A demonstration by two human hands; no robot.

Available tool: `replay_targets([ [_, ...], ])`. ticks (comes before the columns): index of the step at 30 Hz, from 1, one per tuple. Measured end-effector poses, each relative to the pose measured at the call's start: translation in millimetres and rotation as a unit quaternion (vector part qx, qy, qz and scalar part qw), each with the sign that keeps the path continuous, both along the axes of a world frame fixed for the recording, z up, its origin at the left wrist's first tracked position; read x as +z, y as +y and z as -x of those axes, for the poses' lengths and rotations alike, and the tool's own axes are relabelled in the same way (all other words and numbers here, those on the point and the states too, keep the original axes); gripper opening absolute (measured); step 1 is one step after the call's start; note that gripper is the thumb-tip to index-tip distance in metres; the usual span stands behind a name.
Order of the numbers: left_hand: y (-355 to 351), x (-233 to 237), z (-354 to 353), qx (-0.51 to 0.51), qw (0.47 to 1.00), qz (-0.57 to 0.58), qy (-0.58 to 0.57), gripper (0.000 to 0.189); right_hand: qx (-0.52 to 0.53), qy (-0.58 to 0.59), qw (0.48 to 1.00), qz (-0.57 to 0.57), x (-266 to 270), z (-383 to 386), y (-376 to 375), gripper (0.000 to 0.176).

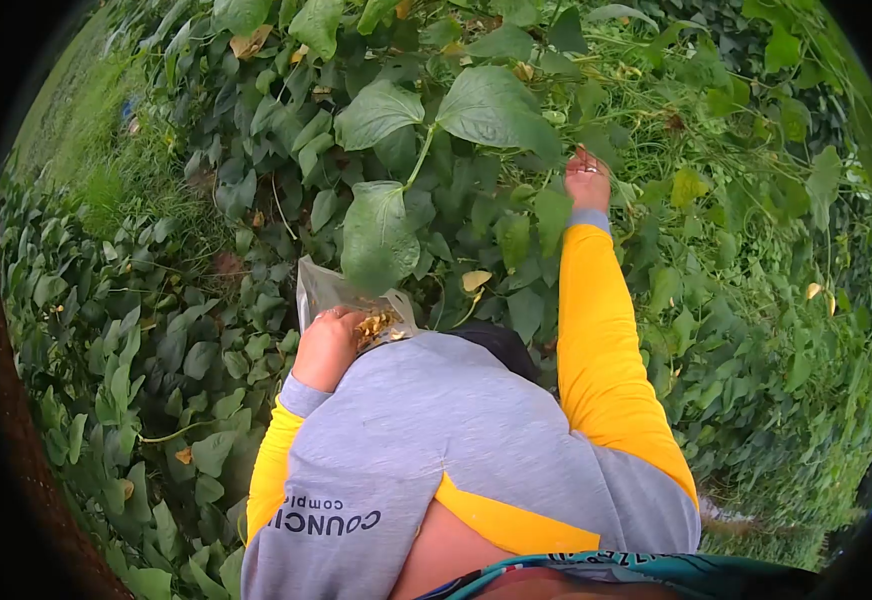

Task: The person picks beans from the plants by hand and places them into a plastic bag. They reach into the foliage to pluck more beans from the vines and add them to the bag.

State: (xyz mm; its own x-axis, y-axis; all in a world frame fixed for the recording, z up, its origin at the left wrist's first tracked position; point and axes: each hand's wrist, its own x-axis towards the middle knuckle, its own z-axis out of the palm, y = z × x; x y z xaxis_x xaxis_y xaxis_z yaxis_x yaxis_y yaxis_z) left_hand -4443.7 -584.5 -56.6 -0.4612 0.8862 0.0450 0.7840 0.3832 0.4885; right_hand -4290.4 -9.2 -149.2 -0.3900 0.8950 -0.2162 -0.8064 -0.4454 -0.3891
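Running left to right, as seen from beside the person.

Border: a black lens rim cuts off the far left, and the vines point(126, 330) blur toward it.

Grass point(96, 170): a paler patch at upper left, too soft to read in detail.

Left hand point(328, 345): closed, gripping the mouth of a clear bag point(324, 285), held close to the chest, left of centre.

Bag: only its upper part shows. A big leaf point(378, 235) hangs over its right side, and the grey top point(436, 430) hides its lower end.

Contents point(378, 325): small yellowish pieces at the bag's mouth, too small to identify.

Grey top: fills the lower middle and is cut off by the bottom edge. The printed lettering is upside down and only partly readable.

Sleeve point(601, 340): yellow, running from the torso up to right of centre, with leaves touching it on both sides.

Right hand point(587, 182): stretched up into the foliage, well apart from the bag, with its fingertips buried among leaves. Whether it is open, closed or holding anything cannot be told.

Right edge: dense leaves and thin stems run out to the black rim.

Room: foliage presses close around both hands. The only looser space lies between the two arms, above the chest, and leaves cross it too.
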Motion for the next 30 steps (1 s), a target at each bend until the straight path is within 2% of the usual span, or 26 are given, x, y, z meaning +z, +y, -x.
replay_targets([
  [3, -9.5, 0.7, -2.4, 0.007, 1.000, 0.010, -0.004, 0.022, 0.019, -0.019, 0.999, -0.025, 14.7, -3.5, -2.6, 0.014],
  [6, -10.7, 6.8, -6.0, 0.011, 0.999, 0.034, -0.032, 0.023, -0.051, -0.032, 0.994, -0.090, 36.8, 2.3, -21.6, 0.017],
  [9, -9.0, 10.3, -11.8, 0.012, 0.997, 0.054, -0.046, 0.023, -0.091, -0.054, 0.990, -0.093, 36.1, 2.0, -18.4, 0.025],
  [15, -1.6, 7.2, -26.8, 0.011, 0.998, 0.044, -0.041, 0.022, -0.059, -0.104, 0.988, -0.099, 32.7, -10.2, -24.5, 0.046],
  [21, 18.6, -0.3, -45.8, 0.008, 0.998, 0.028, -0.051, 0.019, 0.015, -0.227, 0.963, -0.146, 26.3, -38.2, -46.5, 0.041],
  [24, 30.5, -1.2, -54.3, 0.010, 0.998, -0.008, -0.058, 0.016, 0.111, -0.274, 0.944, -0.144, 30.0, -53.2, -81.6, 0.033],
  [27, 42.0, 1.2, -59.6, 0.052, 0.995, -0.072, -0.052, 0.013, 0.236, -0.381, 0.881, -0.151, 42.8, -64.9, -140.1, 0.026],
  [30, 50.2, 4.6, -57.3, 0.080, 0.987, -0.133, -0.038, 0.011, 0.240, -0.408, 0.839, -0.268, 99.4, -62.1, -213.8, 0.019],
])
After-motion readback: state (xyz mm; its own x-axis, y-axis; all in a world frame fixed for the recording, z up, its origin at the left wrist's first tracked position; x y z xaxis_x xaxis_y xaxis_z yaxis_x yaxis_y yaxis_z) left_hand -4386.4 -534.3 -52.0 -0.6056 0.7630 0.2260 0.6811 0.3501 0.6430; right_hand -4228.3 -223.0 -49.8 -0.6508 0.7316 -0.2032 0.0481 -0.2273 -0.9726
